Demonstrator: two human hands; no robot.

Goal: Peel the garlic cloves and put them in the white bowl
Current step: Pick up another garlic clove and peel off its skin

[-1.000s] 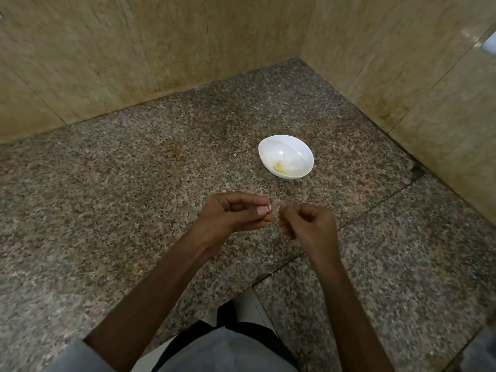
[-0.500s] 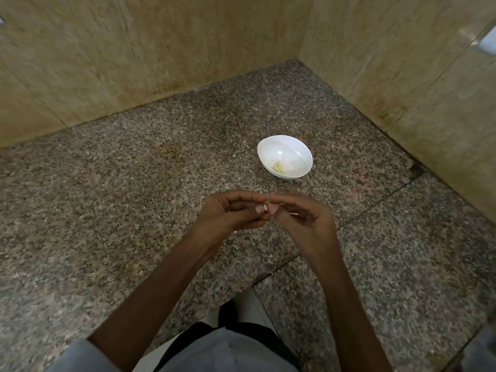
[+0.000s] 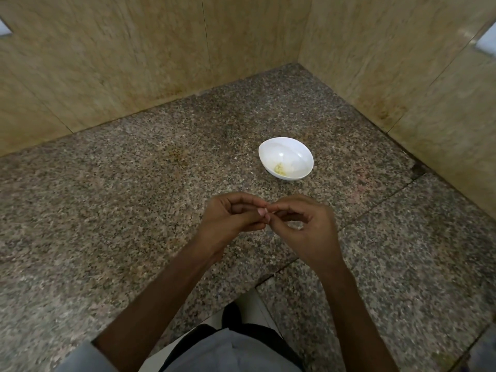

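The white bowl (image 3: 295,151) stands on the granite counter (image 3: 134,197), holding a small yellowish bit of garlic (image 3: 279,169). In front of it, my left hand (image 3: 228,218) and my right hand (image 3: 306,226) meet fingertip to fingertip above the counter. Both pinch a tiny garlic clove (image 3: 265,212) between thumbs and fingers; the clove is almost wholly hidden by the fingertips.
Beige marble walls (image 3: 161,63) close the counter at the back and right, forming a corner. A seam (image 3: 281,269) runs across the granite near the front edge. My clothing shows at the bottom of the view.
My hands, slightly apart a second ago, came together at the fingertips. My right hand's fingers have opened out a little while still pinching at the clove.
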